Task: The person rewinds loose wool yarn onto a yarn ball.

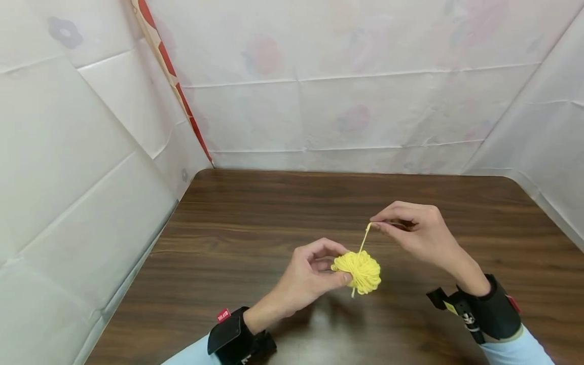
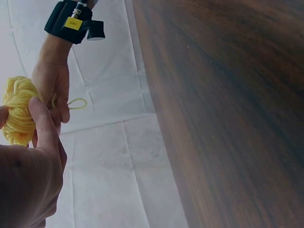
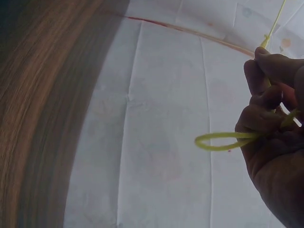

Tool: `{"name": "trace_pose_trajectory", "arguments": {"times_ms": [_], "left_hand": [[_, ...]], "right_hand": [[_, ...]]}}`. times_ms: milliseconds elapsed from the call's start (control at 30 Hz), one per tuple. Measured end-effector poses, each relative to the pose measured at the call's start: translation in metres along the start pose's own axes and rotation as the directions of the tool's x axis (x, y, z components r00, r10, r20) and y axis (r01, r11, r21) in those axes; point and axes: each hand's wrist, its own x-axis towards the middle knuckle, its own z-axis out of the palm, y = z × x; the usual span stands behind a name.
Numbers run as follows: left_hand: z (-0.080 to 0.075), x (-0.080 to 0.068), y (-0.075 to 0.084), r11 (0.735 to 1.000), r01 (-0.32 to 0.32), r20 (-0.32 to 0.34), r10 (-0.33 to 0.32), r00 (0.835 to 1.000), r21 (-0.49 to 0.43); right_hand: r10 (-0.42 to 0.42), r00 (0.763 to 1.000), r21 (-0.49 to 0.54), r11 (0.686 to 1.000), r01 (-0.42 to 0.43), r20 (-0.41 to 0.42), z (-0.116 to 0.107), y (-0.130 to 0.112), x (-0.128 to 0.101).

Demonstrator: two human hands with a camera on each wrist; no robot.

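Observation:
A small bundle of yellow yarn (image 1: 363,271) is held above the table between the thumb and fingers of my left hand (image 1: 310,274). A strand of yarn (image 1: 364,239) runs up from the bundle to my right hand (image 1: 417,230), whose thumb and forefinger pinch it. In the right wrist view, a loop of yarn (image 3: 218,141) sticks out from the curled fingers of the right hand (image 3: 275,114). A short yarn end hangs below the bundle. The left wrist view shows the wound yarn (image 2: 20,111) at its left edge, gripped by the left hand (image 2: 35,175).
A dark wood-grain table (image 1: 255,213) lies beneath both hands. White sheeting (image 1: 337,116) with faint prints hangs behind it and at both sides. A red and beige strip (image 1: 175,83) runs down the back left corner. Black bands (image 1: 490,309) sit on both wrists.

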Motion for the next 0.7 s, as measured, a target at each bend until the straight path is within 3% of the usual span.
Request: {"name": "trace_pose_trajectory", "arguments": {"times_ms": [400, 533, 700], "left_hand": [[-0.002, -0.003, 0.004, 0.988, 0.056, 0.001, -0.056, 0.998, -0.144], [-0.004, -0.002, 0.008, 0.949, 0.082, -0.005, -0.088, 0.996, -0.304], [-0.009, 0.003, 0.02, 0.907, 0.084, -0.105, -0.139, 0.985, -0.412]], "right_hand": [[0.055, 0.998, -0.053, 0.997, -0.055, 0.014, 0.001, 0.007, -0.003], [0.061, 0.997, -0.042, 0.997, -0.059, 0.04, 0.005, 0.009, -0.01], [0.02, 0.996, -0.024, 1.0, -0.018, 0.09, 0.014, 0.004, -0.018]]}}
